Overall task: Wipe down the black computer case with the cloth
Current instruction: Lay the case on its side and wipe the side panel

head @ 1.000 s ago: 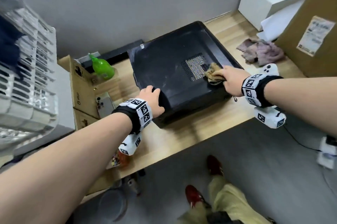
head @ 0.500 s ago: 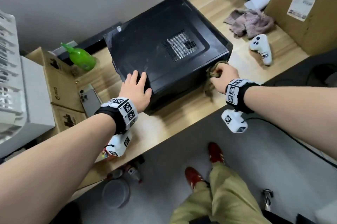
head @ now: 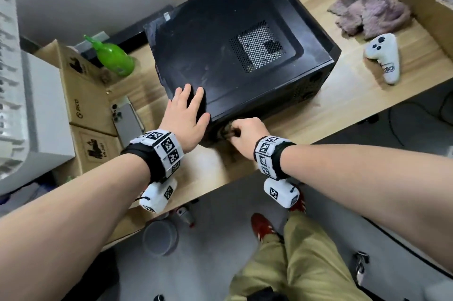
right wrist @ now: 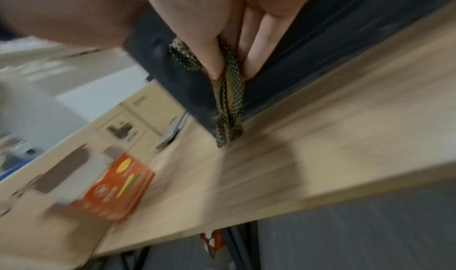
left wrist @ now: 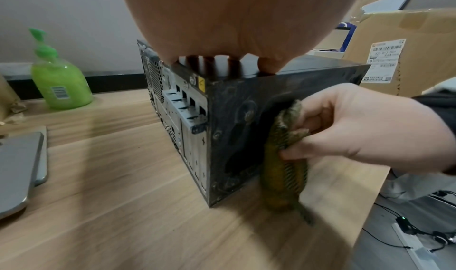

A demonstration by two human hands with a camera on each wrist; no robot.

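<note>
The black computer case (head: 232, 50) lies on its side on the wooden desk (head: 331, 114), its mesh vent facing up. My left hand (head: 187, 107) lies flat on the case's near left corner with straight fingers, seen as fingertips (left wrist: 219, 59) on the top edge in the left wrist view. My right hand (head: 241, 130) grips a yellow-green checked cloth (left wrist: 283, 168) and presses it against the dusty near side of the case (left wrist: 237, 129), close to the left corner. The cloth (right wrist: 228, 102) hangs down to the desk. In the head view the cloth (head: 225, 132) is mostly hidden by the right hand.
A green pump bottle (head: 115, 56) stands left of the case, with cardboard boxes (head: 83, 94) and a phone (head: 126, 118) beside it. A purple rag (head: 372, 15) and a white controller (head: 384, 56) lie to the right. An orange packet (right wrist: 116, 192) sits near the desk's front edge.
My right hand carried the cloth off the case's top by the vent, down over the right corner, then left along the near side. My left hand flattened on the near left corner.
</note>
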